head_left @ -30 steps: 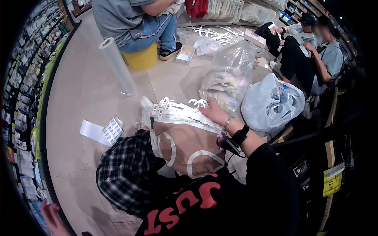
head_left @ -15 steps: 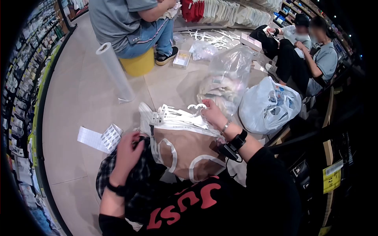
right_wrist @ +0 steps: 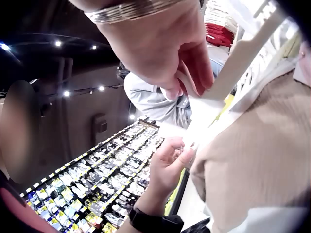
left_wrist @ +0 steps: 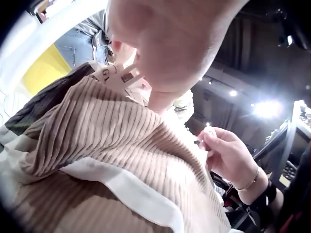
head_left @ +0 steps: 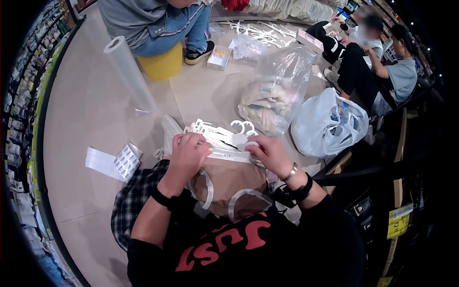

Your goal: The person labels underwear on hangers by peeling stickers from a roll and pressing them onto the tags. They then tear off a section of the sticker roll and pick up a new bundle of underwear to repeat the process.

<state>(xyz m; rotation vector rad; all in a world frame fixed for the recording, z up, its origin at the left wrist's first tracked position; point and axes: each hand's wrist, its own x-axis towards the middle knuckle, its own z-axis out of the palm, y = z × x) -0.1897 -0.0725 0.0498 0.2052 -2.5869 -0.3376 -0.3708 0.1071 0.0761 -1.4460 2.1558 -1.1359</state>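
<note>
Tan ribbed briefs (head_left: 234, 184) with white trim and a lettered white waistband lie across the person's lap. Along the waistband are several white clip hangers (head_left: 210, 130), their hooks standing up near the middle. With fingers bent over the left end, the left hand (head_left: 189, 153) grips the briefs at the waistband; its fingertips are mostly hidden in the left wrist view. Just below the hooks, the right hand (head_left: 270, 155) pinches a flat white part of a hanger between thumb and fingers. The ribbed cloth (left_wrist: 112, 121) bunches up under the left palm.
A clear bag of clothing (head_left: 267, 105) and a white plastic bag (head_left: 330, 126) stand ahead on the right. A clear film roll (head_left: 129, 74) stands ahead-left, beside papers (head_left: 126, 162). Loose hangers (head_left: 263, 34) litter the floor. Seated people and shelves (head_left: 24, 119) surround the spot.
My left hand has come from the lower left up to the waistband and taken hold of it. My right hand has shifted slightly down from the hooks.
</note>
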